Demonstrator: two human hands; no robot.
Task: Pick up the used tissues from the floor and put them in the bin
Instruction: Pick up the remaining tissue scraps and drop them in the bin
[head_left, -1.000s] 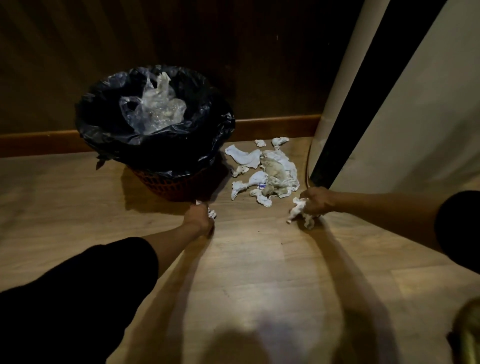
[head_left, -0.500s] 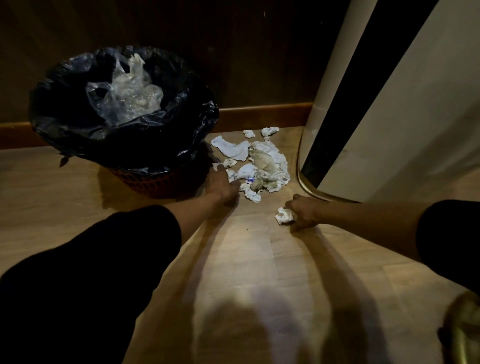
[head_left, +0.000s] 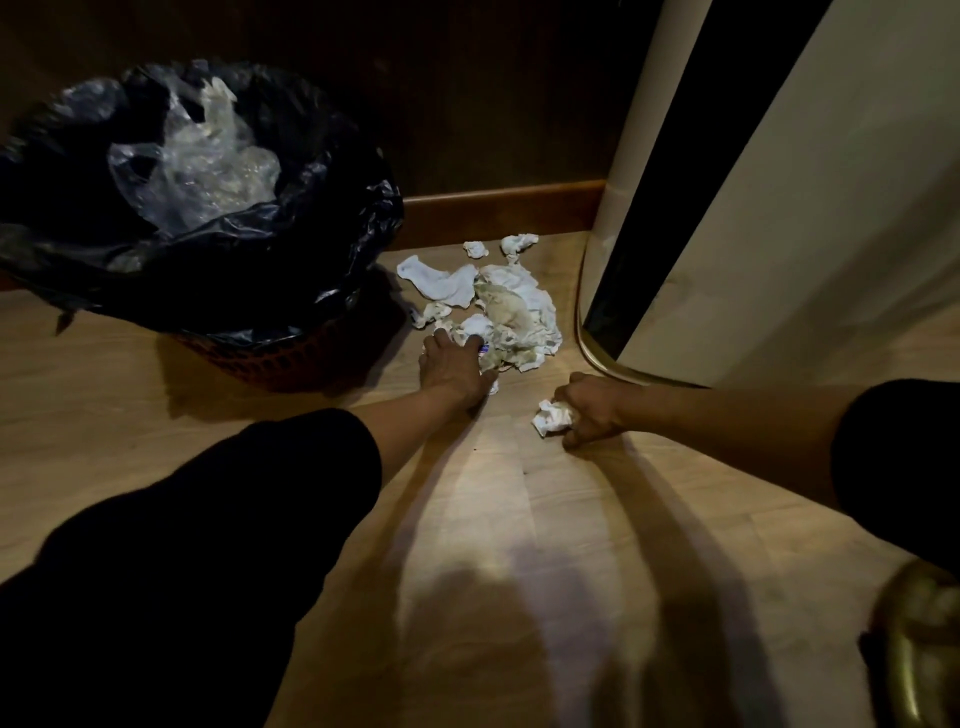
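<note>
While both arms stretch forward over the wooden floor (head_left: 519, 519), the head view shows the left hand (head_left: 454, 366) pressed flat on the near edge of the pile of used tissues (head_left: 511, 317), its fingers (head_left: 470, 343) spread wide over a white wad; whether they grip anything I cannot tell. Just beyond those fingers lie a flat white sheet (head_left: 439, 280) and, farther off by the skirting board (head_left: 498, 205), two small scraps (head_left: 475, 249). The right hand (head_left: 592, 410) sits apart from the pile, nearer the camera, its fingers curled tight around a crumpled tissue (head_left: 553, 418) that bulges out on the thumb side, low over the floor.

To the right of both hands a cream panel with a black stripe (head_left: 753, 234) rises from a curved brass-edged base, hemming the pile in. Left of the left fingers stands the bin (head_left: 270, 358), a reddish basket lined with a black bag (head_left: 322, 218); its shadow reaches the tissues. Inside the liner sits a crumpled clear plastic bag (head_left: 202, 166). Black sleeves cover both upper arms, and a golden object, blurred, shows at the bottom right corner.
</note>
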